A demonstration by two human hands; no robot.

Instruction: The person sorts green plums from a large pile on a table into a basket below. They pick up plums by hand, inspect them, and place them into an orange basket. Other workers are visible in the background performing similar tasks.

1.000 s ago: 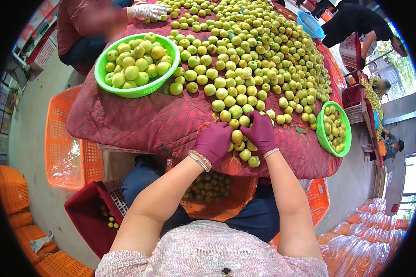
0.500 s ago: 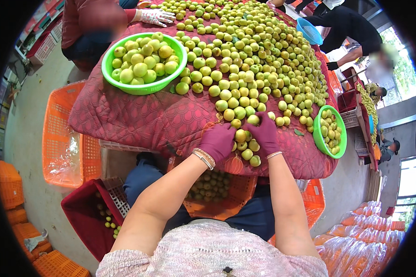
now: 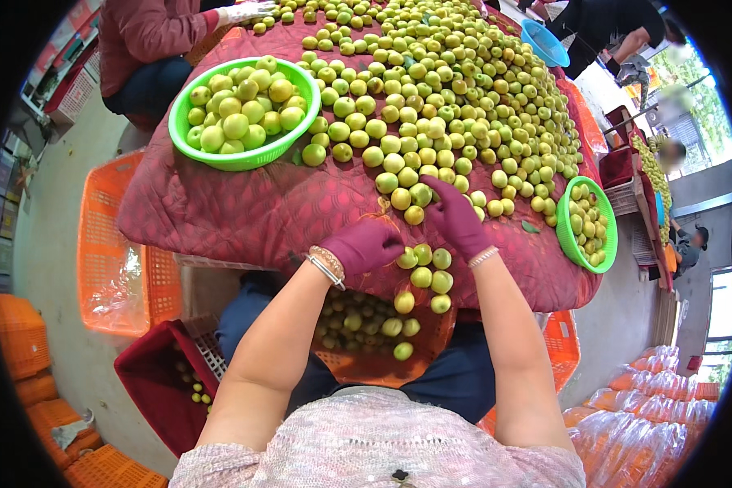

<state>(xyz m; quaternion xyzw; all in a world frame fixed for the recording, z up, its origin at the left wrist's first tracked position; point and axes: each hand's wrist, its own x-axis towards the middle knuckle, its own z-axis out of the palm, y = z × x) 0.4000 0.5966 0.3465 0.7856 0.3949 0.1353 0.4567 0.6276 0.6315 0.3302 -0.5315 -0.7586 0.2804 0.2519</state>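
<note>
I am leaning over the desk (image 3: pixel 220 220), which is wearing a dark red quilted cover, with both hands in purple gloves. My left hand (image 3: pixel 364 244) is lying at the near edge with its fingers curled loosely; its grip is closing on nothing I can make out, and whether a fruit is tucked under the palm I cannot tell. It is touching the small cluster of green fruit (image 3: pixel 428 272) just beside it. My right hand (image 3: pixel 455 218) is resting flat, grip released, fingers stretched toward the big heap of fruit (image 3: pixel 431 98) that is covering the far part of the desk, its fingertips touching the nearest ones. The cluster is sitting between my two hands and spilling over the edge; a few are hanging in the air above the orange crate (image 3: pixel 358 366) below, which is already holding more fruit.

To my left a green bowl (image 3: pixel 189 142) is standing full of larger fruit. To my right a second green bowl (image 3: pixel 565 236) is sitting at the desk's edge, partly filled. Another person in a red sleeve (image 3: pixel 150 28) is working at the far left corner
</note>
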